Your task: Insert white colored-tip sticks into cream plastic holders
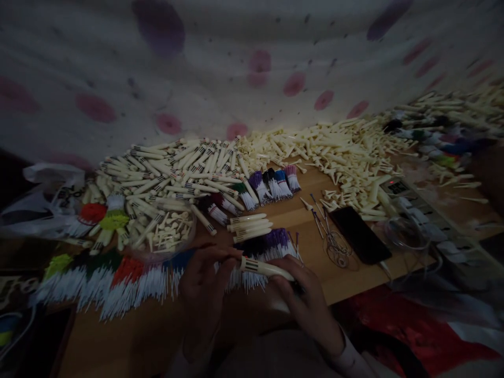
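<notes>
In my right hand [305, 294] is a cream multicolour pen barrel [262, 266], held almost level with its slotted end to the left. My left hand [207, 286] is closed in a pinch at that slotted end. What its fingertips hold is too small and dark to make out. Just behind my hands lie loose ink refills with purple tops [277, 239]. A few assembled-looking barrels [250, 227] rest side by side beyond them. Along the front left, white refills are grouped by top colour, among them a red-topped group [128, 270].
A heap of slotted barrels [169, 168] lies at the back left, and plain cream parts [338, 152] spread right. A clear tub [173, 233] holds small cream pieces. Banded refill bundles [281, 181], earphones [336, 247], a phone [360, 234] and a power strip [429, 218] lie on the table.
</notes>
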Motion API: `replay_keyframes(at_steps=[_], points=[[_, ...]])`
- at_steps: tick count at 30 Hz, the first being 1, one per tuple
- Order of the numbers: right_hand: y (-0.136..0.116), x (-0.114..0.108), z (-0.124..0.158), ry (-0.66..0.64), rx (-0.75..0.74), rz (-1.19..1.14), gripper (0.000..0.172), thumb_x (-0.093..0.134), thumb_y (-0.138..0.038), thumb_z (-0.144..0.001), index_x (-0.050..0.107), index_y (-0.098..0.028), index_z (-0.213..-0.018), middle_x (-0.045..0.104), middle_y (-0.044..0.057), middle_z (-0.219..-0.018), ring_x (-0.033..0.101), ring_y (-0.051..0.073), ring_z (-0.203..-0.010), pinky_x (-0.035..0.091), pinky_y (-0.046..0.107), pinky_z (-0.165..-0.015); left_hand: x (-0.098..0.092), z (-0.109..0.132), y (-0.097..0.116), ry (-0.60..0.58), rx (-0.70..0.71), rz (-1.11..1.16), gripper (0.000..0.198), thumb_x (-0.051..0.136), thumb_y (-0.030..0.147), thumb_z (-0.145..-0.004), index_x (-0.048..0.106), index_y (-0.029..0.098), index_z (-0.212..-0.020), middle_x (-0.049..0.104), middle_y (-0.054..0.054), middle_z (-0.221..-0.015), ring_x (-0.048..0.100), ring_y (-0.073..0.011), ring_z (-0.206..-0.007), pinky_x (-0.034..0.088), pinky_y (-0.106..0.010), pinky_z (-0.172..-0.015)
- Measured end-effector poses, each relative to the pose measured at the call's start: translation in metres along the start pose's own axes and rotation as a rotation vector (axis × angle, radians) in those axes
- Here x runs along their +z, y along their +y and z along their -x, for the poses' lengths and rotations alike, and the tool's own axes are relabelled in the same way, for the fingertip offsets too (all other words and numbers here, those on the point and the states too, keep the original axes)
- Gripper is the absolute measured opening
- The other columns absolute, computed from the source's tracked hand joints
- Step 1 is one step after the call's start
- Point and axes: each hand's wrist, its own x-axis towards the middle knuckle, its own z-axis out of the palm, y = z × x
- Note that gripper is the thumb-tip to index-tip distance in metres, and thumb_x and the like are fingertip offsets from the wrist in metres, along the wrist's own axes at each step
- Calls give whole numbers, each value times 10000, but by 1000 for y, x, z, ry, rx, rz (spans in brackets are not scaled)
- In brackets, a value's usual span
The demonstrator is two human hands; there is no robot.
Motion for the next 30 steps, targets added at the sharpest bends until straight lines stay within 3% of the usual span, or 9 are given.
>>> replay_keyframes(at_steps=[6, 13, 17, 20, 22, 26, 30], points=[[4, -3, 1, 28, 32, -84, 148, 616, -240, -955, 718, -276, -1056, 740, 1, -884, 695, 165, -786, 534, 237, -694, -3, -6, -10, -168, -4, 97, 120, 763, 129, -812, 749, 248, -804, 817, 24, -864, 775, -159, -896, 623, -221, -793], [11, 2, 1, 30, 172, -183, 133, 622, -335, -951, 737, -276, -985, 758, 2, -888, 702, 170, -787, 546, 237, -692, 3, -2, -2, -125, -48, -10, 76, 780, 186, -813, 791, 250, -773, 794, -7, -945, 738, -162, -923, 596, -244, -840], [16, 2, 3, 3, 264, -196, 211, 602, -414, -963, 746, -261, -972, 752, 16, -868, 690, 179, -776, 543, 246, -677, -2, 5, -1, -194, 117, -245, 164, 660, 229, -929, 802, 298, -973, 770, -15, -1094, 702, -178, -1055, 566, -274, -913], [19, 2, 3, 4, 331, -205, 283, 593, -481, -960, 755, -249, -972, 728, 13, -792, 657, 172, -708, 525, 245, -635, -6, 9, -4, -313, 314, -440, 309, 651, 209, -933, 724, 321, -1212, 721, -24, -1241, 656, -187, -1162, 519, -300, -1009], [20, 2, 3, 11, 366, -215, 328, 589, -527, -952, 758, -247, -971, 681, -2, -706, 607, 158, -633, 500, 239, -588, -5, 12, -5, -359, 367, -510, 399, 661, 218, -928, 656, 306, -1317, 683, -41, -1309, 626, -196, -1214, 496, -308, -1044], [21, 4, 2, 4, 403, -242, 395, 599, -601, -919, 769, -248, -975, 626, -3, -663, 538, 152, -584, 459, 244, -534, -1, 15, 2, -317, 245, -470, 349, 593, 247, -974, 629, 298, -1317, 688, -34, -1281, 626, -178, -1202, 489, -292, -1041], [25, 9, 2, -18, 418, -277, 484, 570, -680, -895, 778, -245, -944, 513, -29, -557, 428, 134, -485, 365, 237, -434, 1, 10, 14, -331, 209, -351, 223, 571, 173, -977, 685, 302, -1119, 741, 19, -1155, 683, -117, -1082, 513, -211, -957]])
